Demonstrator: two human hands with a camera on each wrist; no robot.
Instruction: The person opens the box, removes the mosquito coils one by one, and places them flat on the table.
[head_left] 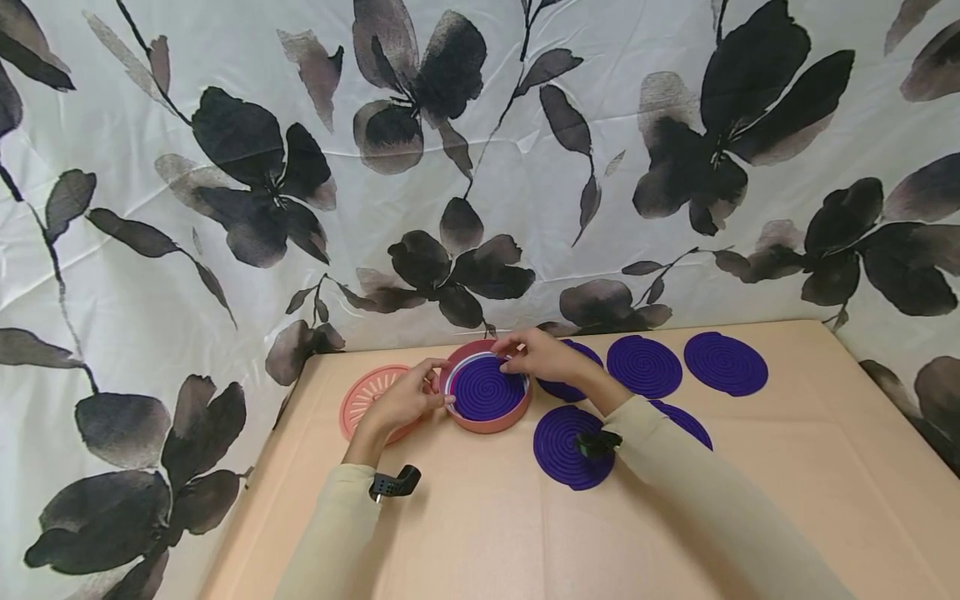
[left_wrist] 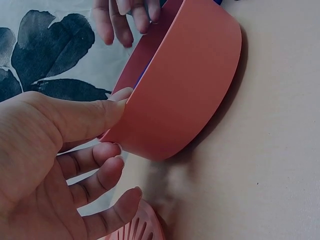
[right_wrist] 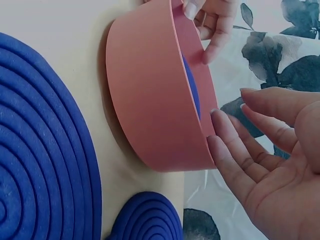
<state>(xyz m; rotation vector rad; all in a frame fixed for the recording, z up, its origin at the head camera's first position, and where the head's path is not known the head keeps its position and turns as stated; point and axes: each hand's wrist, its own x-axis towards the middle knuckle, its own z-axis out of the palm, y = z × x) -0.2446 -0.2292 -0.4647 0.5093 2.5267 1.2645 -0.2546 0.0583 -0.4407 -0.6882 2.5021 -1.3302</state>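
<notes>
A round pink container (head_left: 487,425) stands near the table's back edge, with a blue spiral coaster (head_left: 489,390) lying inside it. A pale ring shows along the coaster's edge. At the container's left side, my left hand (head_left: 405,402) holds the rim, its thumb (left_wrist: 107,111) lapping over it and other fingers close to the wall. Opposite, my right hand (head_left: 542,357) reaches over the far right of the rim. Two of its fingertips touch the rim in the right wrist view, while the thumb (right_wrist: 280,100) stays apart.
A pink slotted disc (head_left: 367,395) lies left of the container, partly under my left hand. Several blue spiral coasters (head_left: 643,367) are spread on the table (head_left: 480,533) to the right, some partly covered by my right arm. A floral cloth (head_left: 570,250) hangs behind.
</notes>
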